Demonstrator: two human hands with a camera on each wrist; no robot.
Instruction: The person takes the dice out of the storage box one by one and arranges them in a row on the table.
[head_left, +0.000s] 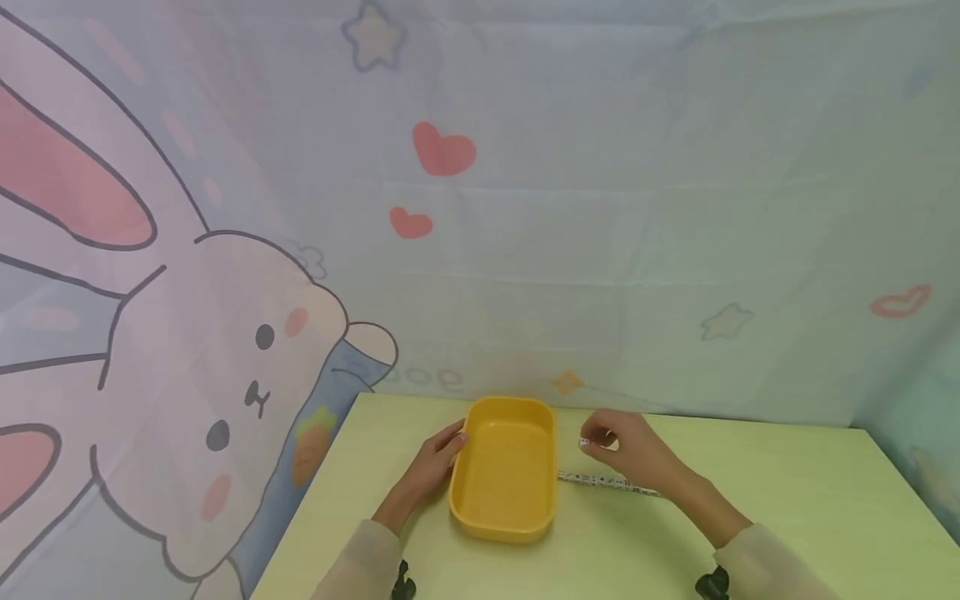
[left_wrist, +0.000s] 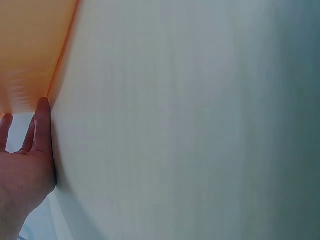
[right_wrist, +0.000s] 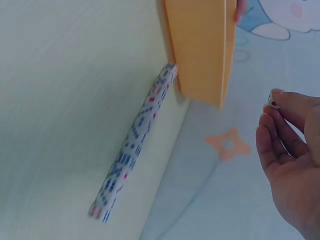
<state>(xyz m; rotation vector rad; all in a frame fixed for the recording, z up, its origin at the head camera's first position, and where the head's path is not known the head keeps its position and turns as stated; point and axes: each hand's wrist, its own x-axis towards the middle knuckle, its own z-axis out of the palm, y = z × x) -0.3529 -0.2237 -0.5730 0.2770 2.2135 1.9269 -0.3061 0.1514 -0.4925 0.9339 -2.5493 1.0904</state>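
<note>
My left hand (head_left: 433, 460) lies along the left side of a yellow rectangular tub (head_left: 504, 533). In the left wrist view, the straight fingers (left_wrist: 43, 125) touch the tub's outer wall. To the right of the tub, my right hand (head_left: 633, 446) is raised over the table and pinches a small white die (right_wrist: 273, 99) between thumb and fingertip; a red spot shows on it. Below this hand runs a straight row of white dice (right_wrist: 132, 145) with blue and red pips, side by side on the table. Its near end is close to the tub's right wall, and the hand hides part of the row in the head view.
The pale yellow-green table (head_left: 787, 500) ends at a hanging cloth backdrop (head_left: 570, 250) printed with a rabbit, hearts and stars. Two dark wrist straps (head_left: 712, 582) show near the bottom edge, by the light sleeves (head_left: 772, 562).
</note>
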